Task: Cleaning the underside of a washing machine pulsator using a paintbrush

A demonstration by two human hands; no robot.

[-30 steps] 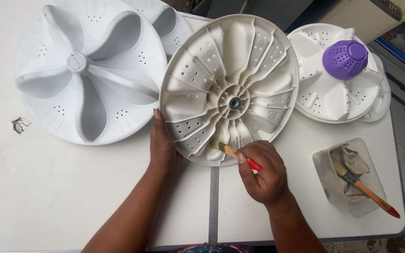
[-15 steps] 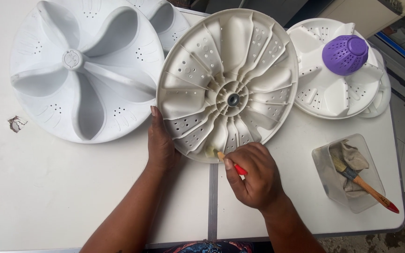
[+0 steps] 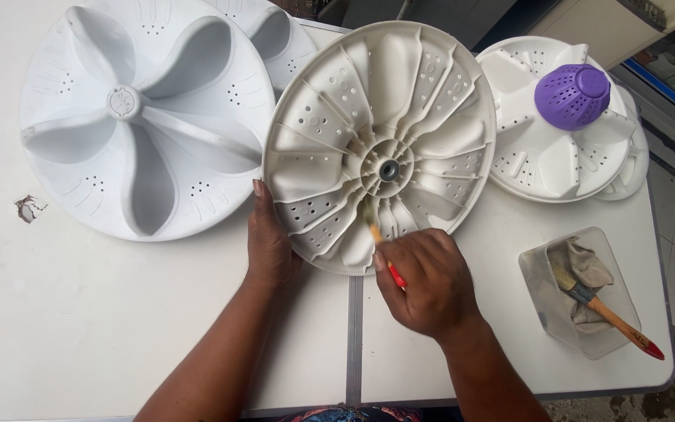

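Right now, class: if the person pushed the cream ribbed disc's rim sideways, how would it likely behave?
The cream ribbed disc looks like rigid moulded plastic, so it would probably slide whole across the white table rather than flex. Thin, perforated walls suggest it is light for its size. Only the left hand steadies its rim, so it might rock or shift easily.

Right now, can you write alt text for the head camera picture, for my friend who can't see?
The right hand brushes a cream ribbed disc with a small brush while the left hand steadies its edge on a white table. Two white discs sit beside it.
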